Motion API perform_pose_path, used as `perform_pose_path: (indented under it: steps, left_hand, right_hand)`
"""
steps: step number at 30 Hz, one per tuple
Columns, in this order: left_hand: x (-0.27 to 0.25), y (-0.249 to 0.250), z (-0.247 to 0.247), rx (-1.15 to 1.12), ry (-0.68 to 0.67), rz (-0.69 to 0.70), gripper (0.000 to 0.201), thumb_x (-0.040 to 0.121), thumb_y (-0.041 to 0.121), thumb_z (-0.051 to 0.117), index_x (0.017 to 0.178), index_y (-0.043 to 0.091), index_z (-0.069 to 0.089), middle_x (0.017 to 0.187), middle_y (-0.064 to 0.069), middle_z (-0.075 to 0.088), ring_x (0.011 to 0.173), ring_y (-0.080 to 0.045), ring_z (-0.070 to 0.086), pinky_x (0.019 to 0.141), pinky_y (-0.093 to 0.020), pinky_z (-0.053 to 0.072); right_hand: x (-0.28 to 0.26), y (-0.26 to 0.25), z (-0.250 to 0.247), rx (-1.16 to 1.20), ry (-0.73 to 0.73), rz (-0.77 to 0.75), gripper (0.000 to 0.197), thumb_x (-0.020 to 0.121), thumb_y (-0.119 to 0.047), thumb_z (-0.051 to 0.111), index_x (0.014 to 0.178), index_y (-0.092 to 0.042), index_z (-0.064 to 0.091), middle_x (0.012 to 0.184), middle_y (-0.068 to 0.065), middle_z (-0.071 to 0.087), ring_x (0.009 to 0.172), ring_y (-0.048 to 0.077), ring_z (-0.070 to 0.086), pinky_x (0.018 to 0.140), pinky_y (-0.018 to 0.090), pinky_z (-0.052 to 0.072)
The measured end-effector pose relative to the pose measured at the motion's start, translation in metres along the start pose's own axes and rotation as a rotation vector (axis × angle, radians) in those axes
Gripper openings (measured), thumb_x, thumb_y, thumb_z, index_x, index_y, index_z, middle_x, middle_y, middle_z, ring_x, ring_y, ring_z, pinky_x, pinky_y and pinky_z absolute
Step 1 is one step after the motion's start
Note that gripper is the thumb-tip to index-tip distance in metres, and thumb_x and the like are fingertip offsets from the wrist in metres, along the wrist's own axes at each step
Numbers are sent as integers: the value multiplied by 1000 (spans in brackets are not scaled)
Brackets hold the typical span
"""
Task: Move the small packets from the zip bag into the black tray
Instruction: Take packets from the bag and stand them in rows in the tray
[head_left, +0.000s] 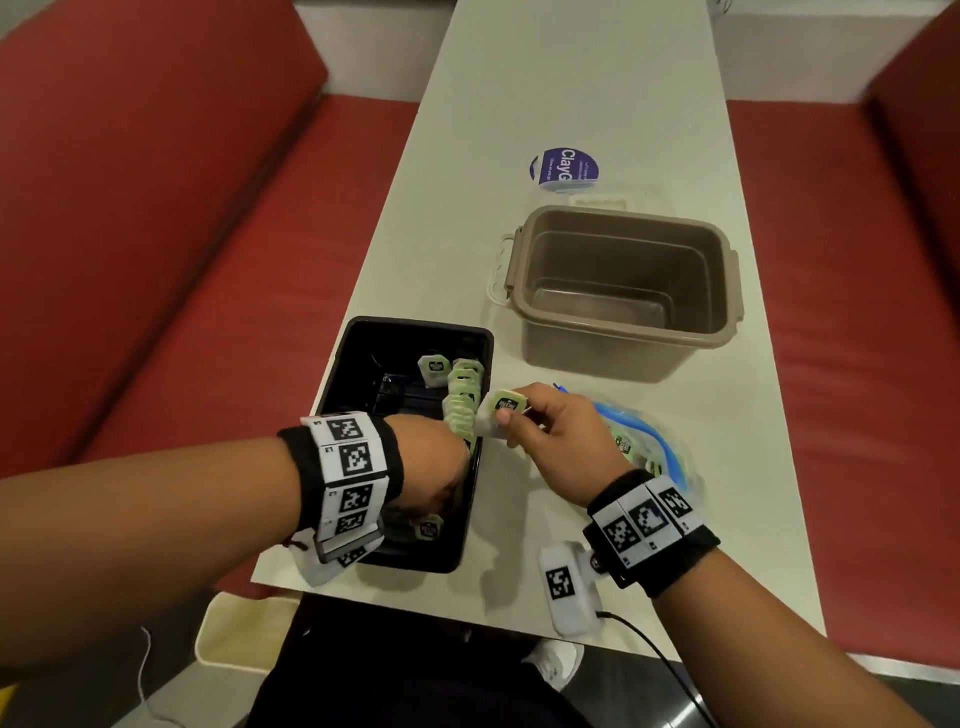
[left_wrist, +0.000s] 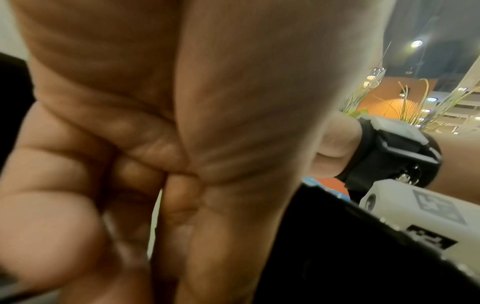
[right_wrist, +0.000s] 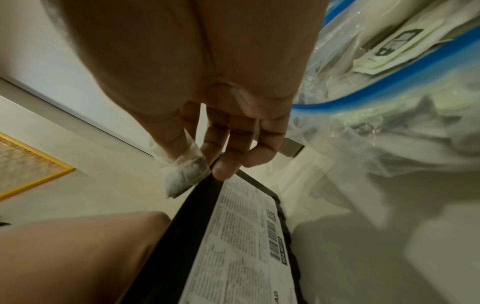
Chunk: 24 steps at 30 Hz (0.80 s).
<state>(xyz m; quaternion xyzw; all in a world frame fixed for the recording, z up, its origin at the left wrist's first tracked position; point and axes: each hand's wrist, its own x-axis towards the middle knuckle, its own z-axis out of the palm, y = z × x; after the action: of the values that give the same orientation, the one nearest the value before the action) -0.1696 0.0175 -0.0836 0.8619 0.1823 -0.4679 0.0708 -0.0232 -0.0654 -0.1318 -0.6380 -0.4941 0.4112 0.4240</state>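
Right hand pinching packet beside black tray, left hand curled inside, grip unclear

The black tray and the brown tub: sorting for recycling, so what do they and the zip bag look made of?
The black tray looks like thin glossy plastic: its walls catch reflections. The brown tub looks like thicker moulded plastic with a satin sheen, with clip handles at its ends. The zip bag looks like clear, crinkled plastic film with a blue zip strip.
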Motion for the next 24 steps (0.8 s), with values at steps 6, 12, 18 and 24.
perform_pose_path:
  steps: [6, 12, 18, 24]
  left_hand:
    - [12, 3, -1, -20, -52, -47, 31, 93, 35, 63, 115, 14, 67, 110, -2, 67, 102, -22, 63, 76, -30, 44]
    - [4, -16, -10, -75, 53, -18, 22, 82, 38, 70, 87, 17, 74, 81, 3, 69, 75, -18, 63, 71, -32, 55]
    - [-20, -50, -32, -597, 366, 19, 28, 75, 43, 82, 94, 26, 71, 81, 14, 74, 77, -2, 67, 75, -21, 51]
    - [-25, -45, -23, -718, 627, -51, 33, 73, 42, 83, 76, 13, 67, 68, -4, 64, 58, -10, 52, 61, -35, 46]
  right_hand:
    - [1, 1, -3, 6, 6, 4, 19, 95, -17, 63, 84, -32, 64, 73, -11, 64, 65, 3, 59, 67, 20, 49]
    - [2, -1, -8, 15, -12, 17, 15, 94, -15, 64, 87, -28, 67, 72, -7, 67, 64, 3, 61, 70, 28, 54]
    - [10, -5, -9, 101, 60, 0, 5, 88, -13, 72, 87, -18, 72, 70, 1, 73, 64, 12, 66, 70, 41, 58]
    - [22, -26, -5, 110, 73, -88, 15, 87, -12, 73, 81, -25, 70, 67, -1, 70, 61, 9, 62, 61, 20, 49]
